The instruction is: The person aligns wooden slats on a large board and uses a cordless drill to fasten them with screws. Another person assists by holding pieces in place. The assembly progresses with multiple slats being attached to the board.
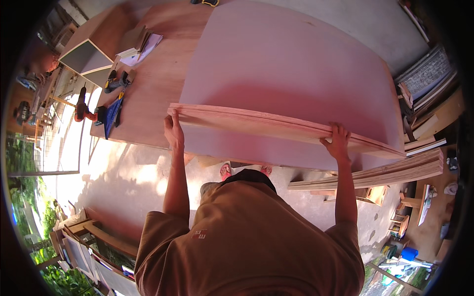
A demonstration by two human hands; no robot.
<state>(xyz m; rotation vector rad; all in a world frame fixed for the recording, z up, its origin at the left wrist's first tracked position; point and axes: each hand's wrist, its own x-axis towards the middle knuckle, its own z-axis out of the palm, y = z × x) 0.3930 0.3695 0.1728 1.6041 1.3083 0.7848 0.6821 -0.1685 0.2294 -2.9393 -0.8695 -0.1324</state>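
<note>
Several long plywood strips [256, 120], pressed together in a stack, stand on edge across the near part of a large pale sheet [291, 54]. My left hand [174, 132] is closed on the stack's left end, with the thumb and fingers at its near face and upper edge. Toward the right end, my right hand [338, 141] grips the same stack, its fingers over the top edge and its thumb on the near face. The far side of the strips is hidden, so how far the fingers reach round cannot be seen.
On the table's left [153, 84] lie a cordless drill [114, 81], an orange power drill [83, 109] and a blue triangular square [114, 114]. An open wooden box [96, 37] stands behind them. Another stack of long boards [370, 178] is at the right, near stored offcuts [428, 123].
</note>
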